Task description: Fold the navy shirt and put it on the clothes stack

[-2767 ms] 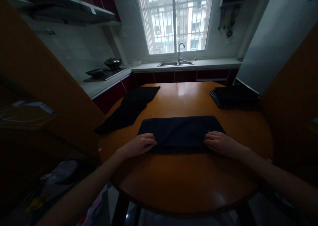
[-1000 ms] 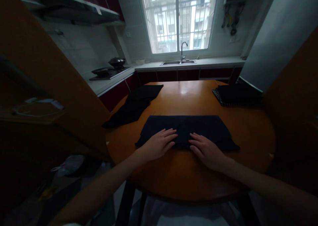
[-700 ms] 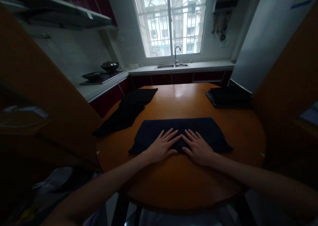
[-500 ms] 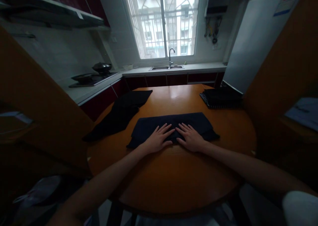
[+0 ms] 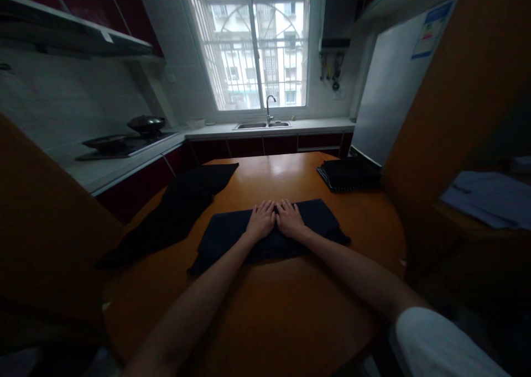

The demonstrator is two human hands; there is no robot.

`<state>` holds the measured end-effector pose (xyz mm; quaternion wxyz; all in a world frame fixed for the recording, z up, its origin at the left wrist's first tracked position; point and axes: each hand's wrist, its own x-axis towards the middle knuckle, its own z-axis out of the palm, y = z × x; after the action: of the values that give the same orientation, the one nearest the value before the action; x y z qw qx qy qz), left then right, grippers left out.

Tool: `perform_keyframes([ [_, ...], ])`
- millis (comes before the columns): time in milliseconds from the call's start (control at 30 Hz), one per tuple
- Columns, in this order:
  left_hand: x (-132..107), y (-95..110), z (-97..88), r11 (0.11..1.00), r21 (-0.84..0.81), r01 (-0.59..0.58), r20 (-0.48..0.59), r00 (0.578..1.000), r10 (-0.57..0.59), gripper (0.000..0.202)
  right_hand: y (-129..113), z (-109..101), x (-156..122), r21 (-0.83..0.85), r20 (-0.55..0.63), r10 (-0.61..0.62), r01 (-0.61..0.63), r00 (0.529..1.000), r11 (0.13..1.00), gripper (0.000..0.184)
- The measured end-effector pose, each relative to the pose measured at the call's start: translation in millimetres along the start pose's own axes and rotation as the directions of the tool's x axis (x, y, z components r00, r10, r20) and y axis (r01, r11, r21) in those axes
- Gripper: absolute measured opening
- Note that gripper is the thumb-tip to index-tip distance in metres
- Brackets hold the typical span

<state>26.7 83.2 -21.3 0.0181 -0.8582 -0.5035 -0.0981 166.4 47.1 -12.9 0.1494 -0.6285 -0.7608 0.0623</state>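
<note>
While the navy cloth (image 5: 271,247) lies at the clock's centre, doubled into a flat, matte band with lower corners jutting out, the left hand (image 5: 261,220) and right hand (image 5: 289,218) rest palm-down on it, gripping nothing. At two o'clock, a squared, stripe-edged dark stack (image 5: 350,173) looks already folded; at ten, a limp black garment (image 5: 176,208) seems unfolded on the glossy, rounded table (image 5: 290,310).
</note>
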Motion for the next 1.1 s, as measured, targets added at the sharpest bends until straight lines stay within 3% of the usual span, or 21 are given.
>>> perform_keyframes([
  [133,-2,-8,9.1,0.999,0.030,-0.019,-0.037,0.999,0.021,0.055,5,10,-2,0.025,-0.011,0.002,-0.002,1.000,1.000,0.058],
  [267,2,-13,11.0,0.999,0.039,-0.025,-0.045,0.999,0.026,0.054,15,4,-3,0.051,0.030,0.066,-0.067,0.997,0.996,0.067],
  [400,5,-15,13.2,0.999,0.042,-0.022,-0.054,0.998,0.025,0.055,49,-10,-9,0.030,0.051,0.216,-0.218,0.975,0.975,0.080],
  [533,4,-14,11.1,1.000,0.029,-0.012,-0.046,0.999,0.013,0.055,93,-27,-17,-0.008,0.058,0.396,-0.396,0.916,0.918,0.079],
  [633,3,-11,7.2,1.000,0.002,-0.003,-0.038,0.999,0.003,0.054,108,-36,-20,-0.026,0.031,0.485,-0.485,0.874,0.874,0.078],
  [700,2,-8,4.8,1.000,-0.013,0.005,-0.036,0.999,-0.006,0.053,103,-36,-20,-0.047,-0.049,0.458,-0.460,0.888,0.887,0.075],
  [833,-1,-4,0.9,1.000,-0.025,-0.006,-0.017,1.000,0.006,0.054,66,-24,-20,-0.055,-0.151,0.216,-0.226,0.965,0.973,0.067],
  [933,-6,1,-2.5,0.999,-0.031,-0.042,0.021,0.999,0.042,0.056,40,-11,-23,-0.016,-0.034,0.093,-0.094,0.995,0.995,0.065],
  [1100,-21,11,-6.5,0.998,-0.028,-0.057,0.077,0.995,0.059,0.060,33,-5,-29,-0.035,0.073,0.085,-0.082,0.994,0.996,0.066],
])
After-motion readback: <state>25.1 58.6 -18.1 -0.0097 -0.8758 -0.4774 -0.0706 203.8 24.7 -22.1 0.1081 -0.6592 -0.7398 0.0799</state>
